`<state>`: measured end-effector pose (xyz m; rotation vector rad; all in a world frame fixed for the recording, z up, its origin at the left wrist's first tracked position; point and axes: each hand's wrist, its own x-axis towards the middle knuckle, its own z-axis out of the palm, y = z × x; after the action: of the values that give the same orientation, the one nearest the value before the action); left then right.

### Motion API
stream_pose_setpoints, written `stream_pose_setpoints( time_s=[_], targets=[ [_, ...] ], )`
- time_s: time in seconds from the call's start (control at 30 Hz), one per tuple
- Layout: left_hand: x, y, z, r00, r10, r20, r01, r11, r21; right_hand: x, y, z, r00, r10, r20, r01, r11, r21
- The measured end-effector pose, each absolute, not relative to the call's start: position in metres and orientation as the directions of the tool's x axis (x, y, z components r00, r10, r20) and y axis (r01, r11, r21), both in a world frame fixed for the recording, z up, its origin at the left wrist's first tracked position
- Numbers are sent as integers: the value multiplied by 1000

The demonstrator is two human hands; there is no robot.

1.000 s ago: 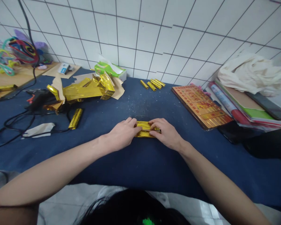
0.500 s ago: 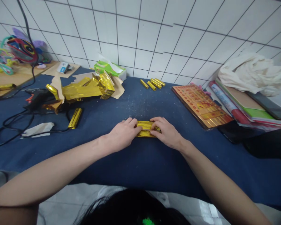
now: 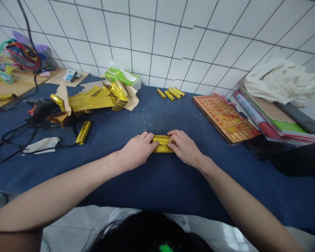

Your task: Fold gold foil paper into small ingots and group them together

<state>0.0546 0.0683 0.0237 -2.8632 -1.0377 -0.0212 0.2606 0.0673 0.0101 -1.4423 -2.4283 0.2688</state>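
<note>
A strip of gold foil (image 3: 162,144) lies on the blue cloth in front of me, its ends covered by my fingers. My left hand (image 3: 140,148) grips the strip's left part, thumb and fingers bent over it. At the other end my right hand (image 3: 184,147) has its thumb and fingers closed on the foil. Several short gold rolls (image 3: 174,93) lie farther back near the wall. One larger gold roll (image 3: 83,132) rests to the left of my left hand.
Crumpled gold foil (image 3: 91,99), a black glue gun (image 3: 42,111) with cables and a white scrap (image 3: 43,145) are on the left. A green packet (image 3: 122,76) stands by the wall. An orange-gold pack (image 3: 224,117) and stacked books (image 3: 273,113) occupy the right.
My right hand has shifted slightly left along the foil strip, covering its right end. My left hand has stayed nearly in place.
</note>
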Motion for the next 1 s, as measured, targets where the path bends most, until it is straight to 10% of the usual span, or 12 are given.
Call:
stream_pose_setpoints(
  time_s=[1.0],
  targets=[
    [66,43,16,788,610,81,612,-765,-199,260,63,9,-520,830,200,824,549,-136]
  ],
)
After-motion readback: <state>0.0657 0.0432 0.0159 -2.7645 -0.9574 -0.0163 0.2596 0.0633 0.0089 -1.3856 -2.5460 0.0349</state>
